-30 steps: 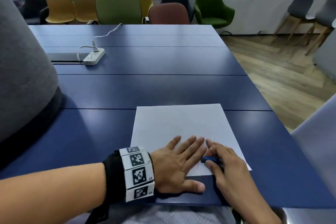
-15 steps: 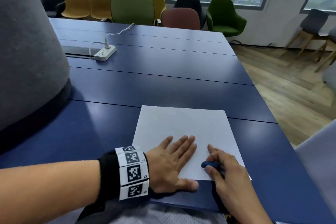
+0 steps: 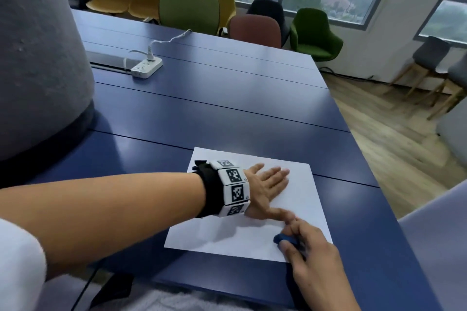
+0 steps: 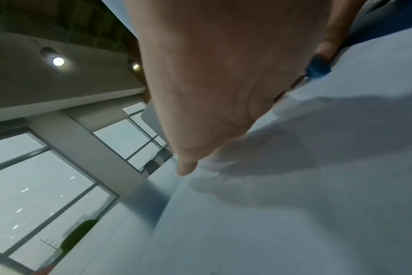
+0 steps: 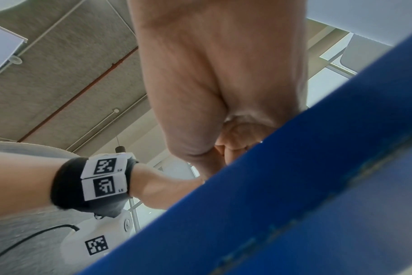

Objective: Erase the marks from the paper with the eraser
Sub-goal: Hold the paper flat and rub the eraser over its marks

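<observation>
Two jobs here: my left hand [image 3: 267, 185] lies flat pinning the paper [image 3: 303, 199] to the desk [image 3: 202, 113], while my right hand [image 3: 313, 257] pinches the eraser [image 3: 284, 239] near its front edge, best rubbed in short, light strokes.

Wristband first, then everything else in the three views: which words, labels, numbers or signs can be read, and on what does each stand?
"L4": small print by the upper square marker on the left wristband, right wrist view; it is tiny, so this is my best reading.
"L5": small print by the marker below it.
Wristband print in the head view: too blurred.
Round emblem on the white device: too small.
Paper, eraser, power strip: no readable text.
</observation>
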The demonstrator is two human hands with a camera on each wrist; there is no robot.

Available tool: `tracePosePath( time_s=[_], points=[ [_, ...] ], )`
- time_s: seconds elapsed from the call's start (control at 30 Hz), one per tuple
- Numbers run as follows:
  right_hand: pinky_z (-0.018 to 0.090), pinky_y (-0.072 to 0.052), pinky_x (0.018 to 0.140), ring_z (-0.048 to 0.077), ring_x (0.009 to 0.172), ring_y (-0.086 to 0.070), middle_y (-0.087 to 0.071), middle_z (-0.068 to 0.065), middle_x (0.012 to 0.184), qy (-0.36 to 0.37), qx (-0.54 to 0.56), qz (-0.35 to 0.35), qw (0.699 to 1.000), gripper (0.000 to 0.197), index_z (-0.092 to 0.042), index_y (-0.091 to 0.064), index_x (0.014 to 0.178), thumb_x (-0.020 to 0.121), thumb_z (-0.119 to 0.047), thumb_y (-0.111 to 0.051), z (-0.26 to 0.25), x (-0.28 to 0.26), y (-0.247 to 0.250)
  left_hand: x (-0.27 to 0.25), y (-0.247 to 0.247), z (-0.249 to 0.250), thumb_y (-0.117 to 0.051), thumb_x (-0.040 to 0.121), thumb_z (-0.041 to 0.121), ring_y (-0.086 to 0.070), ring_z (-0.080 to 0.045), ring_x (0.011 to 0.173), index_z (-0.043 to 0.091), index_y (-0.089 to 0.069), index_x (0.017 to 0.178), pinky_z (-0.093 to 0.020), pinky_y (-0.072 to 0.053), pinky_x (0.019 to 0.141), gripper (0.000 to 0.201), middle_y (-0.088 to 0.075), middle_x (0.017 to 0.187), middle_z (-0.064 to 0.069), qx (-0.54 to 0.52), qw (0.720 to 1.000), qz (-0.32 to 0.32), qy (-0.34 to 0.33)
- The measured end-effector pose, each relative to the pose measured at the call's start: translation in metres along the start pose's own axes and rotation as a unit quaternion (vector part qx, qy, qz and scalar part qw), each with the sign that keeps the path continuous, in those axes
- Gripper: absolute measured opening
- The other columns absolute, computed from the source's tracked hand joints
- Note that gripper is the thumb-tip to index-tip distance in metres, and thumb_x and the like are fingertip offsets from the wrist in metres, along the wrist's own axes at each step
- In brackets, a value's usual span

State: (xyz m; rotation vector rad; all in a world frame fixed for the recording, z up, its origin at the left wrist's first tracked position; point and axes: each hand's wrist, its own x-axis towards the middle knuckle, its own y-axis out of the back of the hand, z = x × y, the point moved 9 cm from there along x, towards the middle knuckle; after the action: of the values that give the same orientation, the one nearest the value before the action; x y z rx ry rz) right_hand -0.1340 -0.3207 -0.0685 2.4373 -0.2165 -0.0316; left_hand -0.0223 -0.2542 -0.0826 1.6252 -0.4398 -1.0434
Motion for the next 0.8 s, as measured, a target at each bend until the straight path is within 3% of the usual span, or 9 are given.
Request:
tracePosePath(
  time_s=[0.1,0.2,0.27,0.33,0.4,0.5,0.57,0.67,0.8],
  points=[
    [0.022,-0.046,0.093,-0.002,0.113,-0.056,-0.054,-0.031,0.118,0.008,0.0,-0.008,1.0,0.035,-0.039,-0.057,0.087,0.081,-0.007,-0.068,-0.003,0.001,0.0,-0.013,-0.012,-0.011,-0.018,0.091,0.073,0.021,-0.015,0.146,0.011,0.015,0.153,-0.042,0.009,0.12,0.093,0.025,0.159,-0.006,-0.039,0.999,-0.009,0.032],
    [0.014,-0.041,0.09,-0.003,0.116,-0.053,-0.052,-0.032,0.121,0.0,0.004,-0.015,1.0,0.026,-0.032,-0.057,0.08,0.084,-0.009,-0.065,-0.002,0.0,-0.003,-0.049,-0.025,-0.052,-0.008,0.082,0.081,0.021,-0.017,0.147,0.008,0.018,0.151,-0.041,0.007,0.12,0.104,0.027,0.158,-0.008,-0.055,0.991,-0.018,0.121],
    [0.007,-0.038,0.089,-0.005,0.116,-0.053,-0.052,-0.029,0.122,-0.003,0.013,-0.012,1.0,0.026,-0.032,-0.055,0.08,0.085,-0.008,-0.064,-0.002,-0.001,-0.003,-0.075,-0.034,-0.083,0.015,0.054,0.092,0.017,-0.02,0.148,0.004,0.017,0.15,-0.041,0.005,0.12,0.13,0.024,0.159,-0.011,-0.057,0.977,-0.037,0.202],
    [-0.003,-0.034,0.084,-0.009,0.115,-0.051,-0.052,-0.027,0.123,-0.006,0.013,-0.008,1.0,0.027,-0.033,-0.055,0.08,0.085,-0.008,-0.063,-0.001,-0.001,-0.002,-0.087,-0.037,-0.103,0.029,0.029,0.093,0.015,-0.022,0.148,0.002,0.016,0.15,-0.042,0.005,0.12,0.152,0.02,0.159,-0.013,-0.056,0.962,-0.052,0.262],
    [-0.006,-0.032,0.081,-0.011,0.114,-0.05,-0.051,-0.026,0.123,-0.011,0.008,-0.013,1.0,0.026,-0.033,-0.055,0.08,0.085,-0.009,-0.063,0.0,-0.001,-0.002,-0.08,-0.031,-0.091,0.024,0.039,0.094,0.016,-0.023,0.148,0.005,0.017,0.15,-0.044,0.006,0.12,0.143,0.023,0.159,-0.012,-0.065,0.968,-0.033,0.239],
    [-0.006,-0.032,0.08,-0.006,0.113,-0.051,-0.051,-0.03,0.119,-0.006,-0.006,-0.012,1.0,0.024,-0.032,-0.056,0.081,0.085,-0.01,-0.065,-0.001,-0.001,0.001,-0.055,-0.024,-0.018,-0.005,0.083,0.08,0.023,-0.019,0.146,0.016,0.02,0.151,-0.043,0.009,0.12,0.097,0.03,0.156,-0.004,-0.052,0.996,-0.023,0.069],
    [-0.005,-0.033,0.082,-0.006,0.114,-0.052,-0.052,-0.03,0.12,-0.003,-0.006,-0.017,1.0,0.023,-0.032,-0.057,0.082,0.085,-0.011,-0.066,-0.003,-0.001,0.001,-0.051,-0.029,0.007,-0.012,0.089,0.074,0.026,-0.015,0.144,0.018,0.022,0.15,-0.041,0.011,0.119,0.09,0.032,0.156,-0.002,-0.053,0.998,-0.028,0.02],
    [0.008,-0.039,0.093,-0.007,0.116,-0.052,-0.053,-0.025,0.126,-0.009,0.019,-0.022,1.0,0.022,-0.03,-0.058,0.083,0.086,-0.009,-0.064,-0.002,-0.001,-0.002,-0.07,-0.042,-0.029,0.001,0.078,0.081,0.028,-0.012,0.143,0.014,0.024,0.149,-0.042,0.013,0.119,0.1,0.033,0.155,-0.003,-0.059,0.994,-0.044,0.084],
    [0.018,-0.044,0.097,-0.006,0.117,-0.052,-0.052,-0.023,0.126,-0.018,0.046,-0.021,0.999,0.024,-0.031,-0.057,0.082,0.087,-0.007,-0.062,-0.001,-0.004,-0.003,-0.104,-0.047,-0.098,0.03,0.036,0.091,0.027,-0.013,0.144,0.008,0.024,0.148,-0.045,0.013,0.118,0.14,0.033,0.155,-0.004,-0.065,0.973,-0.058,0.216]
  ],
)
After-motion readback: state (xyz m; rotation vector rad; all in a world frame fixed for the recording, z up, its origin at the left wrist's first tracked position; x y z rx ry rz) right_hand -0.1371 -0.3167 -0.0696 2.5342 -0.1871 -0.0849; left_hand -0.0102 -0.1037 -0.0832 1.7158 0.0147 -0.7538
